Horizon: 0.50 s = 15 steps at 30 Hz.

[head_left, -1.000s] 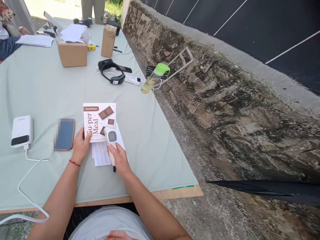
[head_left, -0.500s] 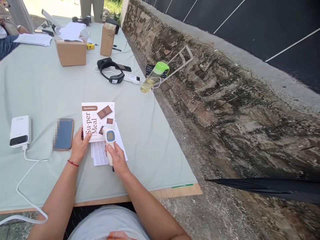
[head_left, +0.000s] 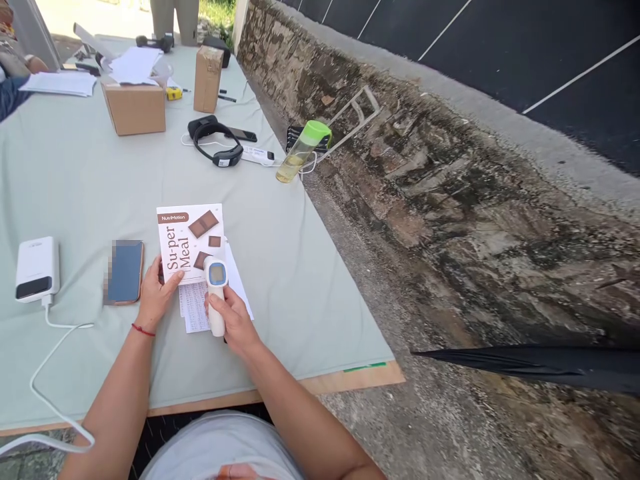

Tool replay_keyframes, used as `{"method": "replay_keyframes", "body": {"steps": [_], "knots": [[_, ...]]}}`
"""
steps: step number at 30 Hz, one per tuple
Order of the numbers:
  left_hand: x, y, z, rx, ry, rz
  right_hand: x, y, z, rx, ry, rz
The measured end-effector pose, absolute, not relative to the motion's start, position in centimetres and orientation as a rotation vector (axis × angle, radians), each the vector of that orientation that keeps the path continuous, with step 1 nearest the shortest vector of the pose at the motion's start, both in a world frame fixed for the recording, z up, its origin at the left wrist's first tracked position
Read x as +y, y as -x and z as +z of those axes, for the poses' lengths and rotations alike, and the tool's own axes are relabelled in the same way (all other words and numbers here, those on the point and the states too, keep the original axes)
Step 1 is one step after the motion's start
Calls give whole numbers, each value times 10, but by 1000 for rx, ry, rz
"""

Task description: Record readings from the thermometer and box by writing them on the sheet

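Observation:
My left hand grips the lower left edge of a white and brown "Su-per Meal" box, its thumb lying on the printed face. In my right hand is a white infrared thermometer with a blue-rimmed grey screen, held upright over the box's lower right corner. The fingers wrap round its handle. Printed sheets of paper lie under the box and the thermometer, partly covered. Left of my left hand a smartphone rests flat on the cloth.
A white power bank with a cable lies at the left. Farther back are a black headset, a green-capped bottle near the table's right edge, an open cardboard box and a tall carton. A stone wall runs along the right.
The thermometer has tipped slightly and its lower handle shows more. Both hands keep their holds. The whole view has shifted a little, with most things now slightly farther left.

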<state>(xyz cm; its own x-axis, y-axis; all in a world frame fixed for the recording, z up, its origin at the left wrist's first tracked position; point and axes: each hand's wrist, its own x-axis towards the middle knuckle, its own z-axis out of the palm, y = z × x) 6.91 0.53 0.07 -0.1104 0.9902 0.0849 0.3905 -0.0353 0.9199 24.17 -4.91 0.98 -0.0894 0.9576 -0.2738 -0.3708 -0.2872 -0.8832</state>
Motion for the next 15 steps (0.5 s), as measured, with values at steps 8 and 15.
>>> {"method": "replay_keyframes", "body": {"steps": [8,15], "knots": [[7,-67,0,1626,-1528,1114,-65,-268,20,-795,1164,1412],[7,-63,-3,1659,-1529,1086,-72,-282,27,-781,1159,1368]]}}
